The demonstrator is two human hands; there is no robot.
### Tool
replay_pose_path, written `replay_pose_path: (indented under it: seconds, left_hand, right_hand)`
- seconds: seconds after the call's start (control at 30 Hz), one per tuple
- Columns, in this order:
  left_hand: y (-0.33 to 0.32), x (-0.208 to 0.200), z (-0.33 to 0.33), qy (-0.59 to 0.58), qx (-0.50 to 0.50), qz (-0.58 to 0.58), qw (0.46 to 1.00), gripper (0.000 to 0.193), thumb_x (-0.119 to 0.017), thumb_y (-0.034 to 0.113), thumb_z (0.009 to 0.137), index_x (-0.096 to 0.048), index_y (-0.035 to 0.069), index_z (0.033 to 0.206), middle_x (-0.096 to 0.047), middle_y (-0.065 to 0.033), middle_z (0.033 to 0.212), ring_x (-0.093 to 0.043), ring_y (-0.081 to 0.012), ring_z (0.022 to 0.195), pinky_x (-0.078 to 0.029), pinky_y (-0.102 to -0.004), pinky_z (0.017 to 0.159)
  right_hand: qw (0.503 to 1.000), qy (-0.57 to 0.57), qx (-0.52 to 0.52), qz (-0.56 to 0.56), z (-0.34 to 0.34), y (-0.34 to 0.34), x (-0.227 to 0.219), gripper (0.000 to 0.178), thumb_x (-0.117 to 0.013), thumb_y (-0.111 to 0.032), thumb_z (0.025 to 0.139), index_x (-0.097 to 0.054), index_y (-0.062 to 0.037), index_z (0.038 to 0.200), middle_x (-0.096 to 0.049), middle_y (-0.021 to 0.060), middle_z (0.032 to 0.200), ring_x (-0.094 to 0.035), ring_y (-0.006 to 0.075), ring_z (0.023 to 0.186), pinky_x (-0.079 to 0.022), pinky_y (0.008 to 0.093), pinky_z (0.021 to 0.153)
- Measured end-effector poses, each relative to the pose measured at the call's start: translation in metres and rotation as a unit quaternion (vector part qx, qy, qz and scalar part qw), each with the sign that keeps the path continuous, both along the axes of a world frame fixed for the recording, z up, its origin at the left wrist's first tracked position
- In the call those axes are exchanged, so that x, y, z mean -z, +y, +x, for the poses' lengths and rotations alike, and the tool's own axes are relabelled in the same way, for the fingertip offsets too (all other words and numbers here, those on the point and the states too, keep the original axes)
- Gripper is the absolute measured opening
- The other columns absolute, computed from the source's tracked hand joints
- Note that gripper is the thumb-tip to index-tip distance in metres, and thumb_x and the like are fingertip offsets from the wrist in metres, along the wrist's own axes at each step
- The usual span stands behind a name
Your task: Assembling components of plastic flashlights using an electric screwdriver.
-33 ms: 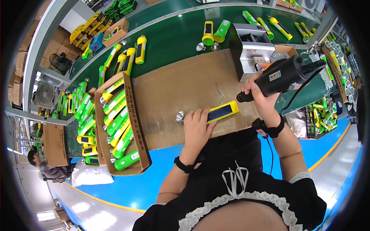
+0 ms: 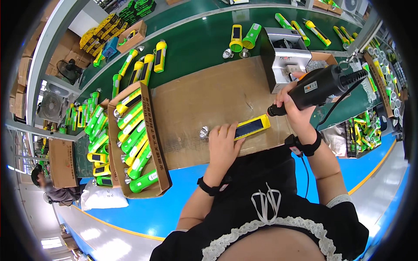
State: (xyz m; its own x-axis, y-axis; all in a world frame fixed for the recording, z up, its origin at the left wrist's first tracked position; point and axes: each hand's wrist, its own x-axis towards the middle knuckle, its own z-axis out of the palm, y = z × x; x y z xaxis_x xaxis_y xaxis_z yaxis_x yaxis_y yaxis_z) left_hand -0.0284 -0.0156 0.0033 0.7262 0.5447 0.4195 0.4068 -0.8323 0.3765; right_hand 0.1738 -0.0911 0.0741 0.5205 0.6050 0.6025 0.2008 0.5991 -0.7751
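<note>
A yellow flashlight with a dark solar panel (image 2: 250, 127) lies on the cardboard sheet before me. My left hand (image 2: 223, 145) is closed over its left part and holds it against the cardboard. A shiny reflector (image 2: 203, 132) shows just left of those fingers; whether it is joined to the flashlight is hidden by the hand. My right hand (image 2: 296, 108) grips a black electric screwdriver (image 2: 311, 88) with a coiled cord. The tool's tip is at the flashlight's right end, touching or nearly touching it.
Left of the cardboard sheet (image 2: 183, 108) stands a carton (image 2: 157, 152) of green and yellow flashlights. A silver-grey machine (image 2: 285, 61) stands behind the screwdriver. More flashlights (image 2: 236, 37) lie on the green bench. A person (image 2: 54, 189) is at far left.
</note>
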Motion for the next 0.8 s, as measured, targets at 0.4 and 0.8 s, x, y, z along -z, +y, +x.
replay_pose_path:
  seconds: [0.4,0.8]
  left_hand:
    - [0.01,0.001,-0.002,-0.018,0.008,-0.012,1.0,0.046,-0.071,0.023,0.072,-0.057,0.005,0.111,-0.057,-0.0117,0.099,-0.051,-0.0327,0.094,-0.041,-0.0427,0.084]
    - [0.007,0.003,-0.001,-0.019,0.025,-0.067,0.997,0.052,-0.073,0.023,0.068,-0.054,0.004,0.113,-0.053,-0.0121,0.106,-0.049,-0.0313,0.1,-0.041,-0.0413,0.088]
  right_hand:
    - [1.0,0.025,-0.002,0.001,-0.004,0.011,0.016,0.053,-0.05,0.011,0.075,-0.029,-0.0021,0.122,-0.053,0.0055,0.073,-0.054,0.0127,0.062,-0.048,0.0278,0.062]
    - [0.992,0.011,-0.073,-0.098,0.005,0.017,0.031,0.046,-0.052,0.003,0.073,-0.037,-0.0037,0.115,-0.048,0.0018,0.071,-0.05,0.0095,0.058,-0.042,0.0226,0.055]
